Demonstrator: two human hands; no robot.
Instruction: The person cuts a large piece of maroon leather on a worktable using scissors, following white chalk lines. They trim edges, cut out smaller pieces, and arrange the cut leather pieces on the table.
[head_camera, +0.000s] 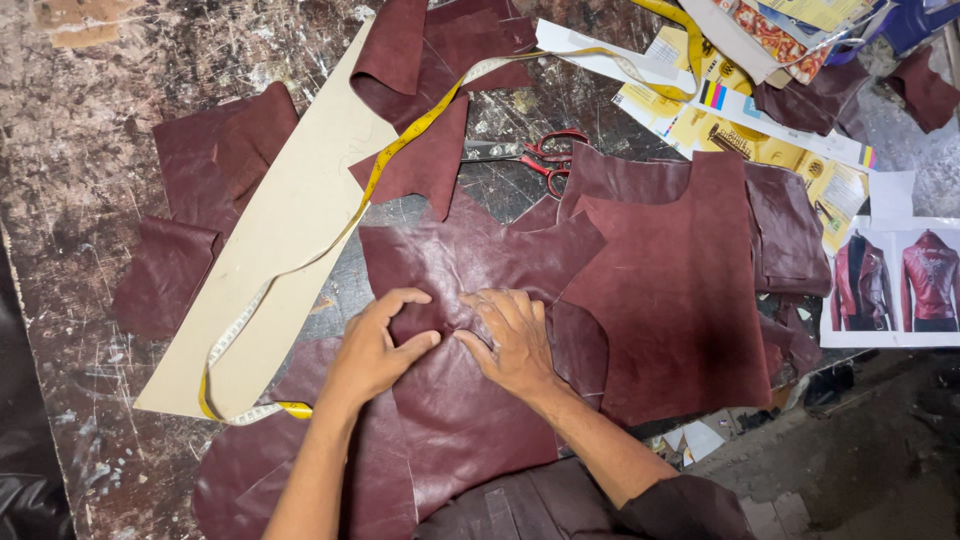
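Observation:
Several dark red leather pieces lie overlapping on a scratched worktable (100, 200). My left hand (375, 345) presses on the middle leather piece (450, 260), thumb and fingers arched apart. My right hand (510, 335) lies flat on the same piece just beside it, fingers spread toward the left hand. A crease in the leather sits between the two hands. A larger leather panel (680, 290) lies to the right, partly under the middle piece.
A long beige cardboard pattern (290, 230) lies at left with a yellow tape measure (390, 165) over it. Red-handled scissors (545, 160) sit behind the leather. Printed papers and a jacket picture (890, 280) are at right, near the table's edge.

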